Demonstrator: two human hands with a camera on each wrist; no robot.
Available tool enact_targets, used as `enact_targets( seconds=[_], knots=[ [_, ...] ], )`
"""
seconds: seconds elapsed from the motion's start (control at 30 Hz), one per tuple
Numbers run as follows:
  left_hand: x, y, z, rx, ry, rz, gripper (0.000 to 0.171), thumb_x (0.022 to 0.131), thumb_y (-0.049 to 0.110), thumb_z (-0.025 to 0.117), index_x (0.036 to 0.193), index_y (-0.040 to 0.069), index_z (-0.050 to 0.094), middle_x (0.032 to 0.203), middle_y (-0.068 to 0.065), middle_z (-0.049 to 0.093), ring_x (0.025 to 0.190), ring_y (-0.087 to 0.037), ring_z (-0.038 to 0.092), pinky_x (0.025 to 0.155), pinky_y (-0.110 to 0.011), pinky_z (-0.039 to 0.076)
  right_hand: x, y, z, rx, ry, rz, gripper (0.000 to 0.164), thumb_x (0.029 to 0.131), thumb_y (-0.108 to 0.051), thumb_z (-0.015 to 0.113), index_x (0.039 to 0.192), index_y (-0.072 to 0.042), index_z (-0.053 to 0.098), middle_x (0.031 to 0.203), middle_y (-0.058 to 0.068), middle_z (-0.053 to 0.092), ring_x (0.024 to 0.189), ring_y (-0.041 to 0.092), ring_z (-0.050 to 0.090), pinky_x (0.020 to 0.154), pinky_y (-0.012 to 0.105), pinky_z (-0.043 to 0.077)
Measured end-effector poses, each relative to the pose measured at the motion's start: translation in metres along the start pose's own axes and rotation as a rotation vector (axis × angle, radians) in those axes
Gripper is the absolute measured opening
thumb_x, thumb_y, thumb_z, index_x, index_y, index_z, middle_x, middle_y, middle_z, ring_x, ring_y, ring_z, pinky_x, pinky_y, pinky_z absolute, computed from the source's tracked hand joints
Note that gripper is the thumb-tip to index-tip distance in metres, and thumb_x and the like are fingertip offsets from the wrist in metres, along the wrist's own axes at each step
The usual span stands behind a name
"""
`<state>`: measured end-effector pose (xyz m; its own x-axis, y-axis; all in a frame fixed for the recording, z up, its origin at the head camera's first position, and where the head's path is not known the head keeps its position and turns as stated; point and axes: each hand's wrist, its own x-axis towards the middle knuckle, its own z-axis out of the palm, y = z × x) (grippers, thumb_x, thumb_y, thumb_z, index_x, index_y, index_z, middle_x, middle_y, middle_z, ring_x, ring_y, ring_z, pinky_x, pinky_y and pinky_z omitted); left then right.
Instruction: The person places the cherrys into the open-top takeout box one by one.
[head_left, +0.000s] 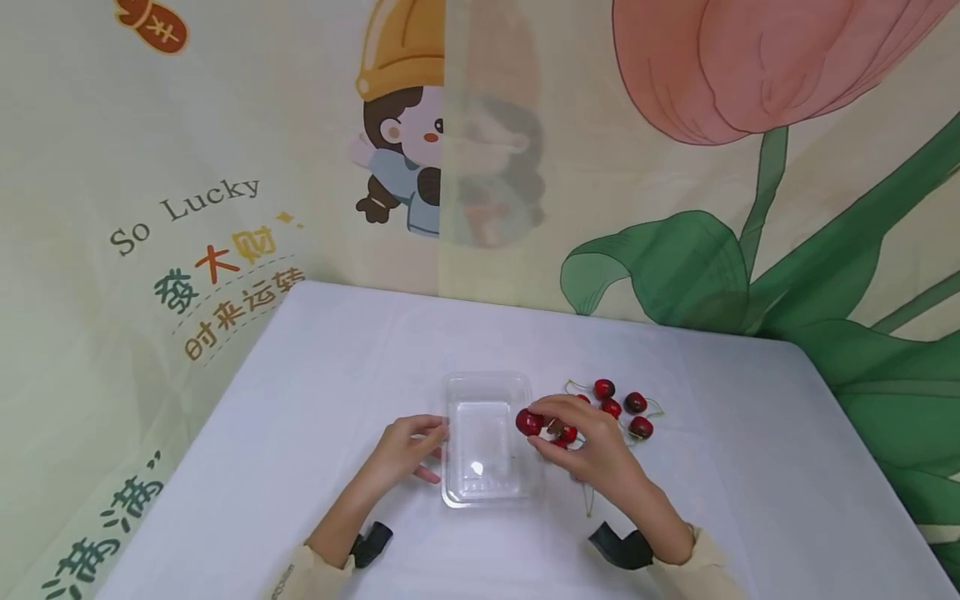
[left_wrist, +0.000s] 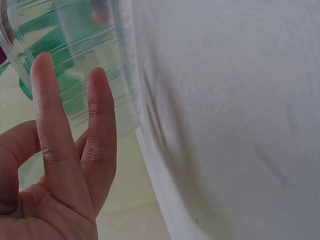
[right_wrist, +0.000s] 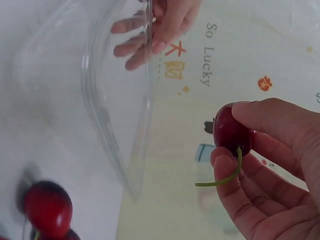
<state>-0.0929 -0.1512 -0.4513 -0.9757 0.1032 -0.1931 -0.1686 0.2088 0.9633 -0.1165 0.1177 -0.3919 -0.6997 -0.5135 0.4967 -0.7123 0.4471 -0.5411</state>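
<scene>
A clear plastic box [head_left: 488,497] stands on the white table. At its left rim is my left hand [head_left: 405,447], thumb and forefinger together on the edge; two other fingers [left_wrist: 50,115] extend straight beside the box wall. Just above the box's right rim, my right hand [head_left: 592,442] pinches a dark red cherry [right_wrist: 232,130] between thumb and fingertips. A green stem [right_wrist: 220,183] curves down from that fruit. Several more cherries [head_left: 641,428] lie on the table behind and beside the right hand, which partly hides them.
The white table [head_left: 337,358] extends around the box on all sides. A printed cloth [head_left: 510,267] hangs behind the table's far edge. Black straps [head_left: 621,550] show at both wrists.
</scene>
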Motion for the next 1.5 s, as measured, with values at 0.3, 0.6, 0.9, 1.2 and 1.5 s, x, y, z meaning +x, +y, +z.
enact_targets(
  seconds=[0.3, 0.6, 0.9, 1.2, 1.5],
  knots=[
    [0.001, 0.0, 0.003, 0.03, -0.019, 0.011, 0.041, 0.099, 0.018, 0.057, 0.128, -0.011, 0.055, 0.113, -0.022, 0.065, 0.082, -0.023, 0.069, 0.056, -0.035, 0.059, 0.01, -0.008, 0.031, 0.156, -0.26, 0.108, 0.032, 0.079, -0.006, 0.081, 0.108, -0.007, 0.07, 0.103, 0.006, 0.069, 0.083, 0.018, 0.066, 0.073, 0.028, 0.059],
    [-0.001, 0.0, 0.0, 0.033, -0.028, 0.0, 0.041, 0.1, 0.018, 0.057, 0.129, -0.011, 0.054, 0.111, -0.022, 0.066, 0.078, -0.021, 0.069, 0.056, -0.036, 0.059, 0.014, -0.003, 0.061, 0.265, -0.501, 0.146, 0.026, 0.082, -0.007, 0.078, 0.106, -0.001, 0.07, 0.099, 0.008, 0.07, 0.08, 0.011, 0.064, 0.075, 0.021, 0.057],
    [-0.001, 0.002, -0.001, 0.023, -0.024, 0.005, 0.037, 0.1, 0.015, 0.056, 0.125, -0.012, 0.056, 0.107, -0.02, 0.067, 0.077, -0.02, 0.068, 0.055, -0.037, 0.059, 0.016, -0.001, 0.071, 0.296, -0.589, 0.202, 0.024, 0.08, -0.005, 0.079, 0.103, -0.001, 0.072, 0.096, 0.008, 0.071, 0.075, 0.007, 0.061, 0.073, 0.021, 0.056],
    [-0.002, 0.001, 0.0, 0.022, -0.034, 0.021, 0.036, 0.1, 0.013, 0.056, 0.125, -0.013, 0.055, 0.105, -0.023, 0.066, 0.076, -0.023, 0.069, 0.054, -0.037, 0.059, 0.016, 0.001, 0.075, 0.265, -0.651, 0.206, 0.024, 0.079, -0.005, 0.079, 0.102, -0.002, 0.072, 0.095, 0.006, 0.071, 0.076, 0.01, 0.061, 0.072, 0.018, 0.054],
    [-0.003, 0.0, 0.001, 0.045, -0.02, 0.02, 0.037, 0.099, 0.016, 0.057, 0.124, -0.011, 0.056, 0.103, -0.018, 0.067, 0.075, -0.021, 0.068, 0.055, -0.036, 0.059, 0.016, 0.002, 0.071, 0.271, -0.644, 0.201, 0.027, 0.081, -0.007, 0.079, 0.107, -0.001, 0.071, 0.101, 0.009, 0.071, 0.083, 0.019, 0.064, 0.075, 0.023, 0.057]
  ],
)
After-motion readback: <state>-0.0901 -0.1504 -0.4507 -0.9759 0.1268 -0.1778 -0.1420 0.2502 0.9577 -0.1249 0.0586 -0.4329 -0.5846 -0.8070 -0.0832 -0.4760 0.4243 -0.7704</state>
